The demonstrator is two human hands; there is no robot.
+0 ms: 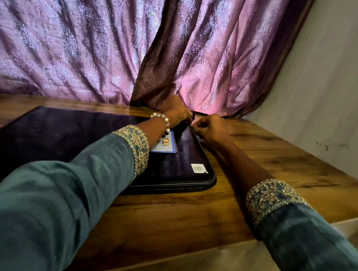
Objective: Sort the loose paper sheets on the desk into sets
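Zipped dark folder case lies flat on wooden desk, no loose sheets in view. Left hand grips case's far right corner, fingers curled round it. Right hand just beside, fingers pinching at case edge; what they hold I can't tell.

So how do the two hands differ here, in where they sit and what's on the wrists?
The left hand lies over the far right corner of the dark zip case, fingers curled at that corner; the right hand sits beside the case's right edge, over the wooden desk, fingers curled at the zip line. The left wrist wears a bead bracelet; the right wrist is bare. Both come from teal sleeves with gold-embroidered cuffs. No loose paper sheets show.
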